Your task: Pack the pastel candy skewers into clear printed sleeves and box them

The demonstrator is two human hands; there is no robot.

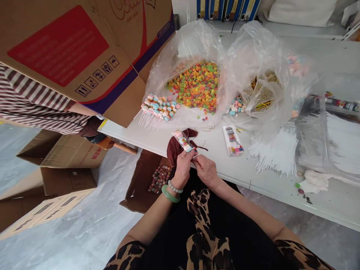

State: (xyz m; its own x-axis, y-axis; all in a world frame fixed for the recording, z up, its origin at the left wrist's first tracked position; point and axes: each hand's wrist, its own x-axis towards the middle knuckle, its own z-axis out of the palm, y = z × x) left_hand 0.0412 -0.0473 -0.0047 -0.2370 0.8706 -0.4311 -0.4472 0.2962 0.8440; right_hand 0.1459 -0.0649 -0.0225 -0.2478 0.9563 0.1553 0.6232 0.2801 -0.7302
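Note:
My left hand (182, 168) and my right hand (206, 170) pinch a clear packet of stacked pastel candy rings (183, 141) at its lower end, just in front of the white table's edge. A dark red cloth (176, 150) hangs behind the packet and against my left fingers. Farther up the table, a heap of multicoloured candy rings (195, 86) lies in an opened plastic bag (182, 48), beside a row of pastel candy sticks (159, 107). A bundle of white sticks (272, 150) lies to the right of my hands.
A flat printed packet (233, 140) lies on the white table (253, 183). A co-worker's striped sleeve (36, 101) and a large cardboard box (70, 56) occupy the upper left. A brown carton with wrapped candy (146, 183) stands on the floor below the table's edge.

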